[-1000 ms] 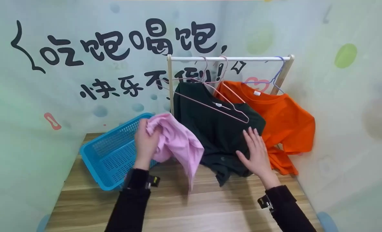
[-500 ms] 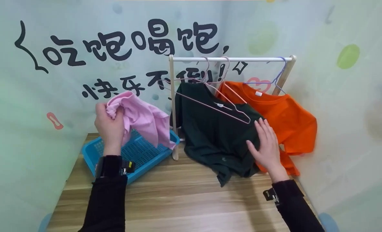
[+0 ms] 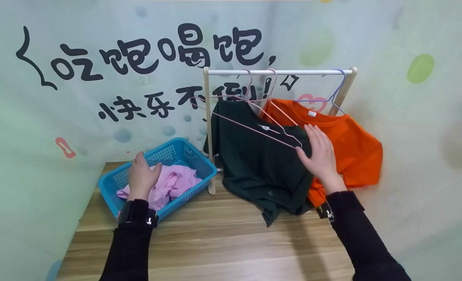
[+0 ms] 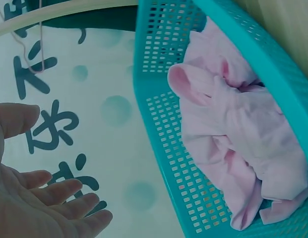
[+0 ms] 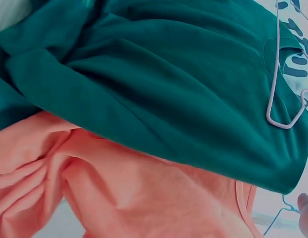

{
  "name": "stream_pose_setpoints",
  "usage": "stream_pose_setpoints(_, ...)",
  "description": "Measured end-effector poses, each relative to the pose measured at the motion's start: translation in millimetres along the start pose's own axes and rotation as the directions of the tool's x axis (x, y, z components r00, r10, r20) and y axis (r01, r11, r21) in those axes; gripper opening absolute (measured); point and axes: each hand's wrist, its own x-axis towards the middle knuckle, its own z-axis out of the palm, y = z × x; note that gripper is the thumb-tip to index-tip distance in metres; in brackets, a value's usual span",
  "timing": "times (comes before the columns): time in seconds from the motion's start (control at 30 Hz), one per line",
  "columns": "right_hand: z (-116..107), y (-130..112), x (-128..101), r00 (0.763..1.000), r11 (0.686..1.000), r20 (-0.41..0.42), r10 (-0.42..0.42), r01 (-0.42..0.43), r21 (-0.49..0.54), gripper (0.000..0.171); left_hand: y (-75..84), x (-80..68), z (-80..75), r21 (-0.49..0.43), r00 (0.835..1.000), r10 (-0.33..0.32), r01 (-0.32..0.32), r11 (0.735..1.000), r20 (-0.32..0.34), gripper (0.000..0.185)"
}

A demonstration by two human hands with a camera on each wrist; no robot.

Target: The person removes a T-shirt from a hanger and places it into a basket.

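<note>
The dark green shirt (image 3: 260, 156) hangs at frame centre from the white rail (image 3: 278, 72), partly slipped off its pink wire hanger (image 3: 254, 127), its hem bunched on the tabletop (image 3: 223, 242). It looks light, soft and limp, likely to slide off the thin wire; the shoulder seam or collar seems the best place to take hold. The right hand (image 3: 320, 158) lies flat with fingers straight on its right shoulder, beside the hanger's end. Just behind, touching it, hangs an orange shirt (image 3: 348, 144), which crowds that side. At lower left, the left hand (image 3: 142, 177), fingers relaxed and released, hovers over a pink garment (image 3: 172, 185) crumpled in the blue basket (image 3: 116, 197).
</note>
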Motion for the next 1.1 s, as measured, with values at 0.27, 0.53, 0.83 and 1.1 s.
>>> stream_pose_setpoints(0.27, 0.9, -3.6, 27.1, 0.994, 0.998, 0.092, 0.063, -0.063, -0.003, 0.064, -6.4, -2.7, 18.3, 0.084, 0.993, 0.117, -0.116, 0.99, -0.007, 0.072)
stream_pose_setpoints(0.53, -4.4, -13.6, 54.3, 0.979, 0.992, 0.16, 0.127, -0.127, -0.01, 0.062, -6.7, -12.0, 35.2, 0.105, 0.969, 0.247, -0.247, 0.963, 0.007, 0.072)
stream_pose_setpoints(0.83, 3.2, -26.9, 77.7, 0.956, 0.986, 0.245, 0.161, -0.168, 0.008, 0.043, -8.1, -24.5, 57.9, 0.134, 0.942, 0.335, -0.336, 0.932, 0.031, 0.067)
stream_pose_setpoints(1.1, 13.0, -30.2, 83.1, 0.927, 0.954, 0.241, 0.286, -0.299, 0.019, 0.025, -0.8, -42.8, 82.2, 0.143, 0.901, 0.429, -0.434, 0.89, 0.063, 0.065)
